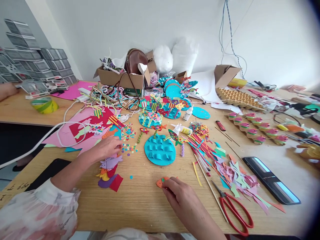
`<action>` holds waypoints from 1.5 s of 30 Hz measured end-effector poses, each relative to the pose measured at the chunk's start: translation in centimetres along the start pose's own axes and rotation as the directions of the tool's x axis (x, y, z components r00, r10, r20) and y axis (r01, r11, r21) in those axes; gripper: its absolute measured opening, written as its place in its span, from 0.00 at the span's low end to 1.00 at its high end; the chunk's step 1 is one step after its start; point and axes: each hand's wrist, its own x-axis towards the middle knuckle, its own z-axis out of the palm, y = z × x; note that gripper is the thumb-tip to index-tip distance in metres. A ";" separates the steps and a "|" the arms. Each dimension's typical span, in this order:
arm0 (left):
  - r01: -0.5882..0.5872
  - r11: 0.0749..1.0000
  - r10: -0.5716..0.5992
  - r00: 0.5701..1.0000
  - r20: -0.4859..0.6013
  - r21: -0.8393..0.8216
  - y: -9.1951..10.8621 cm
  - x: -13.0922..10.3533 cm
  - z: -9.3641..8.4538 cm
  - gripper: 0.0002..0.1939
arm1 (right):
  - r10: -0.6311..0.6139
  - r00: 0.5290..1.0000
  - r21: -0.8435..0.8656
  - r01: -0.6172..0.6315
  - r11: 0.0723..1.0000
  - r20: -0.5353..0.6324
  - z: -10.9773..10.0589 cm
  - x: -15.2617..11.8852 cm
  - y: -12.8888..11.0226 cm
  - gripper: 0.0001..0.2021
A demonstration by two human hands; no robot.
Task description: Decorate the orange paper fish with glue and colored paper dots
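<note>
At lower centre, the right hand (182, 196) pinched a part-decorated orange fish (159, 182); centre-left, the left hand (107, 148), grip unclear, was near an undecorated purple fish (110, 162).

Bright, diffuse light covers the counter (140, 206), with faint, soft shadows around the blue disc (160, 150). Pale glare marks the glossy black case (271, 180) right of the disc. Far left of it, stacked boxes (27, 54) lean, stretched by wide-angle distortion; far right, a blurred, dark curve swallows the corners.
</note>
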 end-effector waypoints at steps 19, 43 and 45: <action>0.201 0.979 -0.201 0.980 0.004 0.028 -0.2 -2.8 -1.4 0.13 | 0.018 1.000 -0.026 -0.018 0.999 0.000 0.1 -0.1 0.5 0.11; 0.007 0.996 -0.008 1.000 -0.010 -0.092 -1.6 0.2 -0.1 0.06 | 0.049 0.999 -0.008 -0.049 0.999 0.006 0.4 -0.4 0.9 0.11; 0.021 0.993 -0.025 0.999 -0.034 -0.114 -1.6 0.1 -0.4 0.06 | 0.053 0.999 -0.002 -0.053 0.999 0.005 0.5 -0.4 0.9 0.11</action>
